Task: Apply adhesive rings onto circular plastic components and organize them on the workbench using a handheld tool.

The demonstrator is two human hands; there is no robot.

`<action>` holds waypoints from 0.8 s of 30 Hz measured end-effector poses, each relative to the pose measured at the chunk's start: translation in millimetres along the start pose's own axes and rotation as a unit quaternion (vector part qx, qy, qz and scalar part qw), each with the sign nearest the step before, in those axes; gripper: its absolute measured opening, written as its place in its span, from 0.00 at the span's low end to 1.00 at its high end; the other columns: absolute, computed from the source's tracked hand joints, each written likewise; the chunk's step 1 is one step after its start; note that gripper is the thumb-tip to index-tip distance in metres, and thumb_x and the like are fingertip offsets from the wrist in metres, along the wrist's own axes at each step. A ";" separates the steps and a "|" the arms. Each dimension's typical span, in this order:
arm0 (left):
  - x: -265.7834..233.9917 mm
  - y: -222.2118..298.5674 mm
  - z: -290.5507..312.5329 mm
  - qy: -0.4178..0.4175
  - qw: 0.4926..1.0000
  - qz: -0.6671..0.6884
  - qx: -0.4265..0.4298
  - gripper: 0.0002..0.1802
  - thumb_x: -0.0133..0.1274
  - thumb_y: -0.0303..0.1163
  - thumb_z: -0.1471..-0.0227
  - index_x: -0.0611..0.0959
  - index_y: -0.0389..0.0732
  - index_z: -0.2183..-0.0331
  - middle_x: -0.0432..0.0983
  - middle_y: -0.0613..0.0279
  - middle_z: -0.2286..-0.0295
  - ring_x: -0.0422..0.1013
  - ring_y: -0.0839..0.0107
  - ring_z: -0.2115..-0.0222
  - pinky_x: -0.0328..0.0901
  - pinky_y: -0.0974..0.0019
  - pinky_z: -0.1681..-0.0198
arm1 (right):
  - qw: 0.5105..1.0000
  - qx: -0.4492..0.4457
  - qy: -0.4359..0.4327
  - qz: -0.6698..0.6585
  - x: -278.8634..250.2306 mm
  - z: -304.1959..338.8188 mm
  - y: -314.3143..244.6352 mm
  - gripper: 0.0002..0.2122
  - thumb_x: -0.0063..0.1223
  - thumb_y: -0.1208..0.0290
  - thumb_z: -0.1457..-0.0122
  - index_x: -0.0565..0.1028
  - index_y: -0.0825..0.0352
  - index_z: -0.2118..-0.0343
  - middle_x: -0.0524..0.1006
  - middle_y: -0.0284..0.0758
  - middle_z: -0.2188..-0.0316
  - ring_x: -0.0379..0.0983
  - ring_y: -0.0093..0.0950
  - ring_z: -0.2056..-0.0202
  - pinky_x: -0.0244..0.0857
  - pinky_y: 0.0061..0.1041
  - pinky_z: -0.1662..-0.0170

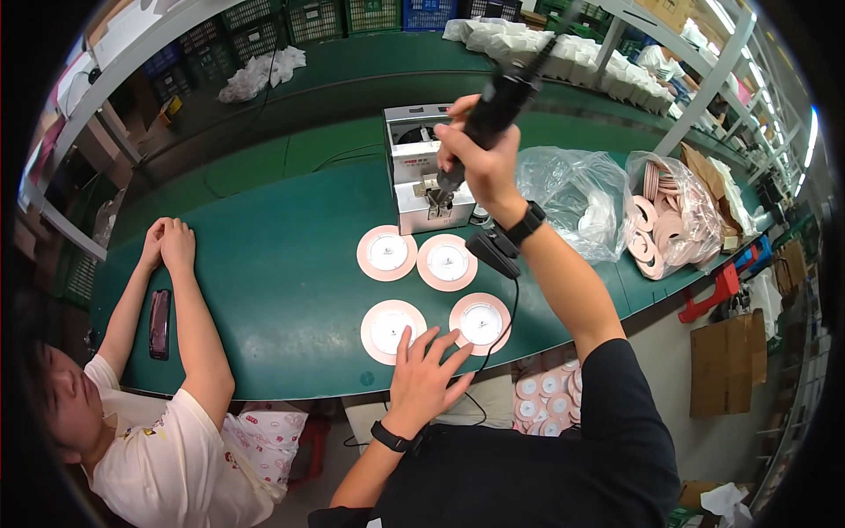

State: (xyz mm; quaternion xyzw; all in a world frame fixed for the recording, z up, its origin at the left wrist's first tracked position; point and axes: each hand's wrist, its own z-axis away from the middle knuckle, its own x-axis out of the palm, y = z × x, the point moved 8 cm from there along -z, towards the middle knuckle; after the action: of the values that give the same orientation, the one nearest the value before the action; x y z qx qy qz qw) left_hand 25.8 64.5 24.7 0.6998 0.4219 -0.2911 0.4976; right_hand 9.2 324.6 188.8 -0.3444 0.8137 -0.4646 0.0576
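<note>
My right hand point(487, 167) is wrapped round a black electric screwdriver point(505, 97), tilted with its tip down at the front of a silver screw feeder point(412, 167). Whether the tip touches a screw is too small to tell. Below the feeder lie several round pink discs with white centres, two in the far row and two in the near row. My left hand point(427, 374) has its fingers spread, with the fingertips at the edge of the near left disc point(387, 319) and close beside the near right disc point(481, 321). Nothing is held in it.
Right of the feeder lie a clear plastic bag point(563, 207) and another bag with pink rings point(673, 224). A phone point(159, 324) and a co-worker's clasped hands point(169, 242) rest on the green table at left. More pink discs point(550, 400) sit below the table edge. A black cable point(506, 339) hangs nearby.
</note>
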 end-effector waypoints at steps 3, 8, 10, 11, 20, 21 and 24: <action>-0.3 1.5 1.9 0.007 1.000 -0.002 0.000 0.25 0.66 0.46 0.50 0.86 0.55 0.49 0.76 0.67 0.46 0.67 0.57 0.41 0.49 0.37 0.30 | 0.999 0.023 -0.011 0.026 4.5 -9.8 11.1 0.10 0.59 0.80 0.41 0.72 0.69 0.58 0.70 0.31 0.83 0.66 0.24 0.84 0.65 0.31 0.76; 0.7 -1.1 3.2 -0.003 1.000 -0.002 0.001 0.26 0.65 0.47 0.48 0.83 0.55 0.46 0.74 0.67 0.45 0.65 0.57 0.40 0.47 0.37 0.29 | 0.996 0.077 -0.034 -0.014 7.7 10.6 -0.4 0.11 0.60 0.78 0.41 0.71 0.69 0.58 0.69 0.31 0.83 0.66 0.24 0.84 0.64 0.30 0.76; -0.1 -1.5 3.8 -0.006 1.000 -0.003 0.002 0.26 0.65 0.47 0.48 0.83 0.55 0.47 0.74 0.67 0.45 0.65 0.57 0.40 0.48 0.37 0.29 | 0.994 0.088 -0.036 -0.049 5.2 38.3 -19.3 0.12 0.59 0.78 0.40 0.69 0.69 0.56 0.68 0.31 0.83 0.65 0.24 0.85 0.64 0.30 0.77; 1.6 1.2 2.0 -0.008 1.000 0.000 0.006 0.26 0.65 0.47 0.48 0.83 0.55 0.47 0.74 0.68 0.45 0.65 0.57 0.40 0.48 0.36 0.29 | 0.995 0.079 -0.032 -0.058 -1.9 55.3 -32.7 0.14 0.58 0.78 0.40 0.68 0.68 0.54 0.68 0.31 0.83 0.64 0.24 0.85 0.63 0.30 0.77; 0.3 -1.3 2.3 -0.003 1.000 0.002 -0.002 0.26 0.65 0.47 0.48 0.84 0.55 0.47 0.74 0.68 0.45 0.65 0.57 0.40 0.48 0.36 0.29 | 0.997 0.023 -0.061 0.042 -39.4 164.3 -53.6 0.17 0.58 0.81 0.40 0.62 0.68 0.53 0.70 0.33 0.83 0.65 0.25 0.83 0.66 0.30 0.75; 0.2 -1.5 1.6 -0.004 1.000 0.002 -0.002 0.26 0.65 0.47 0.48 0.84 0.55 0.47 0.74 0.68 0.45 0.65 0.57 0.41 0.48 0.35 0.29 | 0.997 0.023 -0.058 0.043 -42.9 166.0 -51.8 0.17 0.58 0.81 0.40 0.62 0.68 0.53 0.70 0.33 0.83 0.65 0.25 0.83 0.66 0.30 0.75; 0.2 -0.8 0.9 -0.007 1.000 -0.001 -0.004 0.26 0.65 0.47 0.48 0.84 0.55 0.47 0.74 0.68 0.45 0.65 0.57 0.41 0.47 0.35 0.29 | 0.995 0.011 -0.061 0.073 -48.8 167.9 -48.2 0.17 0.57 0.82 0.41 0.63 0.68 0.53 0.70 0.33 0.82 0.67 0.25 0.82 0.68 0.30 0.74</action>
State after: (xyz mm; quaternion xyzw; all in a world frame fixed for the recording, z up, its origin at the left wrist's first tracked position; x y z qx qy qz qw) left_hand 25.2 63.8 23.9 0.6955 0.4201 -0.2950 0.5027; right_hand 140.0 218.3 121.8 -0.3114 0.8264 -0.4462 0.1450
